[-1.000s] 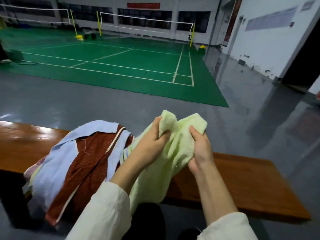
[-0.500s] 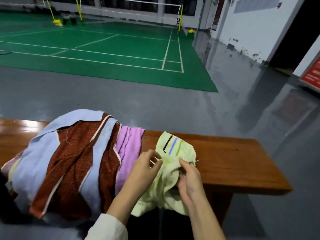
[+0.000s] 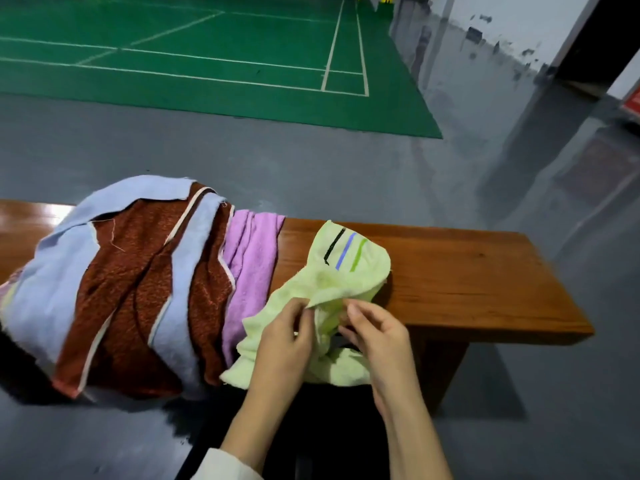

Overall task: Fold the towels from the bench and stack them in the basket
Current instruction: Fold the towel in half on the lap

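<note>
A light green towel (image 3: pixel 346 271) with black, blue and green stripes lies crumpled on the wooden bench (image 3: pixel 467 282), its lower part hanging over the near edge. My left hand (image 3: pixel 287 337) pinches a fold of it at its middle. Just to the right, my right hand (image 3: pixel 374 327) pinches the same towel with thumb and fingers. A pile of other towels sits to the left: a purple one (image 3: pixel 251 258), a rust-brown one (image 3: pixel 138 271) with pale edging and a light blue one (image 3: pixel 45 289). No basket is in view.
Grey floor surrounds the bench, with a green badminton court (image 3: pixel 207 64) beyond it. The bench's right end (image 3: pixel 554 306) carries bare wood. A white wall and a dark doorway (image 3: pixel 595 36) stand at the far right.
The green towel went from held up in the air down onto the bench. Both hands shifted from gripping its top to pinching a fold near its middle. The view tilted downward.
</note>
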`<action>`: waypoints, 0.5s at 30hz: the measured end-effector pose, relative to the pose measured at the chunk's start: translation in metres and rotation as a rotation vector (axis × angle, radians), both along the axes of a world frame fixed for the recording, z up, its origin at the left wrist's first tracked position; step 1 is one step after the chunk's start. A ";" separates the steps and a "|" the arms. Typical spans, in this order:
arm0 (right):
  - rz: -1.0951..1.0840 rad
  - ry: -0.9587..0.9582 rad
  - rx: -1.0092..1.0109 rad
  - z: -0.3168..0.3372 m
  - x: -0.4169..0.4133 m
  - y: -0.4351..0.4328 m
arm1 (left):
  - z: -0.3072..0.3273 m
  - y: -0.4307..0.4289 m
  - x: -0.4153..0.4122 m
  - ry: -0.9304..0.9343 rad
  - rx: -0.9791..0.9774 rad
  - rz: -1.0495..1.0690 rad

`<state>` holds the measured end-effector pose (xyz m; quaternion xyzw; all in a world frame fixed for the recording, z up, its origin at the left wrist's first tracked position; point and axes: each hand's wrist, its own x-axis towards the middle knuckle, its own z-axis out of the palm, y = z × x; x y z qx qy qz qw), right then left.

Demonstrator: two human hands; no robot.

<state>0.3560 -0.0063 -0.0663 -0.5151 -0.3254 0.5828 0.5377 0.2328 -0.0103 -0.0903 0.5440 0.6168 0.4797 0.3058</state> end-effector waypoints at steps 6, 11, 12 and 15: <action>0.284 -0.401 0.301 0.001 -0.003 0.005 | 0.012 -0.001 -0.010 -0.069 -0.041 -0.118; 0.254 -0.578 0.271 0.005 -0.007 0.021 | 0.018 0.002 -0.023 0.087 0.034 -0.087; 0.218 -0.576 0.272 0.007 -0.006 0.022 | 0.018 0.003 -0.026 0.123 0.038 -0.075; 0.099 -0.556 0.332 0.011 -0.006 0.023 | 0.016 0.005 -0.030 0.257 0.082 -0.053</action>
